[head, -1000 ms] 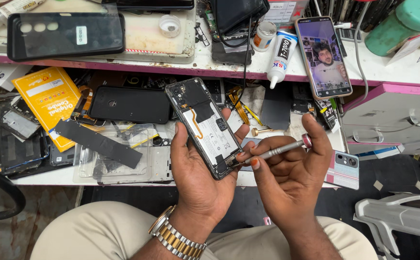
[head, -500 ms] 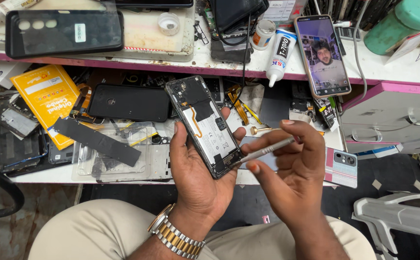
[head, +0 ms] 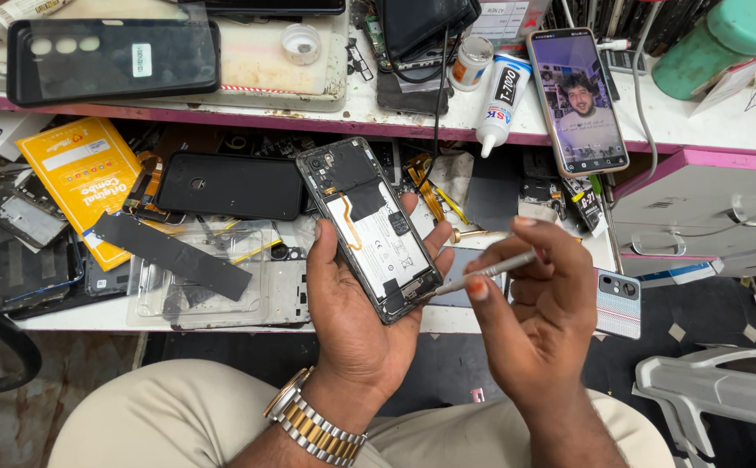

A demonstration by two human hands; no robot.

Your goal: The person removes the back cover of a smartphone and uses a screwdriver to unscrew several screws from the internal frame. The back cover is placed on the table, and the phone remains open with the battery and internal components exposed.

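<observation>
Centrally, the left hand (head: 361,303) cradles an opened black smartphone with its back cover removed (head: 369,227), fingers wrapped round its edges, the phone tilted with its camera end toward the counter (head: 66,316) and its exposed white battery and dark internal parts facing up. Right hand (head: 538,312) is closed in a pinch on a thin silver metal tool (head: 482,273); tool tip lies at the phone's lower right edge, touching or just short of it, cannot tell which. A gold-and-silver metal wristwatch (head: 313,425) sits on the left wrist. Behind the phone, on the cluttered counter: a black rectangular phone back cover (head: 231,185), a yellow printed cardboard package (head: 83,178), a long black flat strip (head: 174,256), a clear plastic tray (head: 222,290). On the upper shelf (head: 352,113): a dark phone case in clear wrap (head: 114,61), a white glue tube with black nozzle cap (head: 499,94), and a lit smartphone showing a video (head: 577,100) leaning upright. A light-patterned phone (head: 618,302) lies just beside the right hand.
</observation>
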